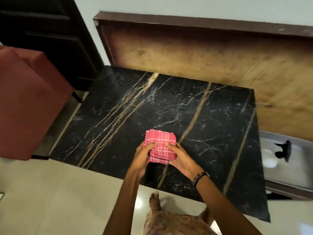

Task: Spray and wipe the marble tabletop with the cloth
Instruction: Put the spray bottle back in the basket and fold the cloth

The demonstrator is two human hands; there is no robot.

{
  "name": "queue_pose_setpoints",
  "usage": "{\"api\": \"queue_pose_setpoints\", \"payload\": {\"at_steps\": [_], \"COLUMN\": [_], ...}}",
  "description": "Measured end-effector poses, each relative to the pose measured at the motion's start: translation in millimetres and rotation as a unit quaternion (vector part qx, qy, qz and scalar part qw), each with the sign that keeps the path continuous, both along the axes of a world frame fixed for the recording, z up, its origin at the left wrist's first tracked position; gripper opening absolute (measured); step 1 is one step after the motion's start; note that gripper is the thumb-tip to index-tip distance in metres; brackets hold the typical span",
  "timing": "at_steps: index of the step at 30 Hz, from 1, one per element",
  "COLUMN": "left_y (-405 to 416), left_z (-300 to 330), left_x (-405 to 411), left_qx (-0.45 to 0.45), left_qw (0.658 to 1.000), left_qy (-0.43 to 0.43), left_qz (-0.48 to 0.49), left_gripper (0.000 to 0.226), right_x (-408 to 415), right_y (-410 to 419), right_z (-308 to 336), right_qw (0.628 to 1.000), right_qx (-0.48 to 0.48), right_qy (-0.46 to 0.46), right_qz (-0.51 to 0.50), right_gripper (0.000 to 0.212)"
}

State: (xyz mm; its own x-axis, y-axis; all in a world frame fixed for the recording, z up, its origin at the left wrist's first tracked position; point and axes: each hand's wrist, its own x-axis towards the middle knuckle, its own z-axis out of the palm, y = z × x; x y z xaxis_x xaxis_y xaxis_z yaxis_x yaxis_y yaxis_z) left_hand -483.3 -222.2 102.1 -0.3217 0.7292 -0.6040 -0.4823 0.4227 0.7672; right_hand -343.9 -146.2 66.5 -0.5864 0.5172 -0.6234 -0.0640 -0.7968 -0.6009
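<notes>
Standing at the near edge of the black marble tabletop [169, 106], a person holds a folded pink checked cloth [160, 145] in both hands above the slab's near-middle part. Left hand [144, 156] grips the cloth's left side, fingers curled over the top edge and thumb side tucked against the folds. Right hand [182, 158] cups the right side from below, thumb pressed onto the top face, fingers wrapped under. Cloth is stacked in several layers, white stitching along the edges; whether its underside touches the marble, cannot tell. A dark band [200, 177] sits on the right wrist. Tabletop shows gold and white veins running from far to near. Behind it, a brown wooden board [194, 53] leans against the pale wall. To the left, a red upholstered seat [28, 99] stands just beside the table. To the right, a shiny metal surface [286, 160] with a small dark object on it, blurred. One bare foot [155, 201] on the pale tiled floor [59, 192], near the table's front edge.
</notes>
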Motion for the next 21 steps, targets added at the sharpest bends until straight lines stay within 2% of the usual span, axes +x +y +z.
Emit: {"api": "queue_pose_setpoints", "payload": {"at_steps": [5,12,17,21], "left_y": [49.0,104.8,132.7,156.0], "left_z": [11.0,10.8,-4.1,-17.9], "left_x": [102.5,299.5,419.6,478.0], "left_qx": [0.011,0.028,0.037,0.018], "left_qw": [0.998,0.984,0.965,0.947], "left_qy": [0.018,0.018,0.029,0.084], "left_qz": [-0.053,-0.174,-0.259,-0.309], "left_gripper": [0.032,0.030,0.029,0.040], "right_x": [113.8,315.2,440.2,512.8], "right_y": [29.4,54.9,59.0,75.8], "right_z": [23.5,38.2,31.9,14.6], "right_qw": [0.995,0.971,0.939,0.891], "right_qx": [0.084,0.120,0.101,0.107], "right_qy": [-0.050,-0.117,-0.177,-0.245], "right_qz": [-0.022,-0.169,-0.278,-0.367], "right_gripper": [0.038,0.036,0.043,0.040]}}
